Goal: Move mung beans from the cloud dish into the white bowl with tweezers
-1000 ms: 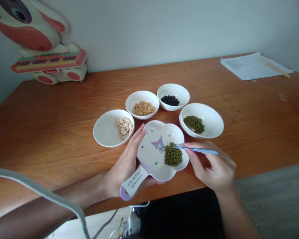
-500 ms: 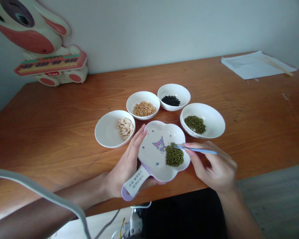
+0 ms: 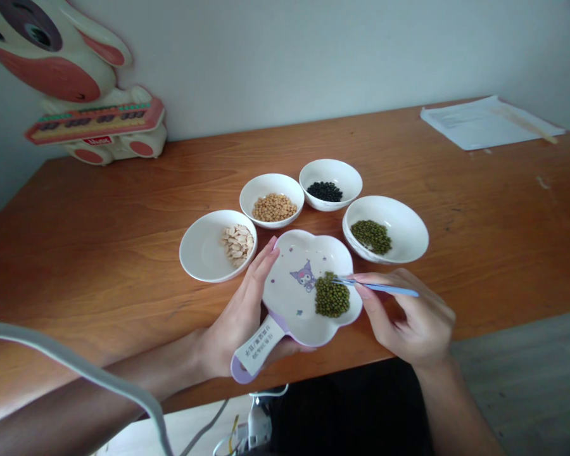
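Note:
My left hand (image 3: 240, 316) is wrapped round the edge and handle of a white flower-shaped dish (image 3: 294, 294) with a cartoon print, held just above the table's near edge. A heap of green mung beans (image 3: 331, 296) lies in its right part. My right hand (image 3: 408, 320) pinches blue tweezers (image 3: 375, 286), and their tips touch the top of the heap. Beyond the dish stands an arc of white bowls: pale seeds (image 3: 237, 242), yellow soybeans (image 3: 274, 207), black beans (image 3: 323, 190) and green mung beans (image 3: 371, 235).
The wooden table (image 3: 123, 209) runs to the wall. A rabbit-shaped toy (image 3: 76, 82) with an abacus stands at the back left. Papers (image 3: 484, 120) with a wooden stick lie at the back right. A grey cable (image 3: 76, 367) crosses the lower left.
Almost nothing differs. The tweezers' tips stay at the green heap; my right hand has shifted a little to the right. The left hand keeps the dish still.

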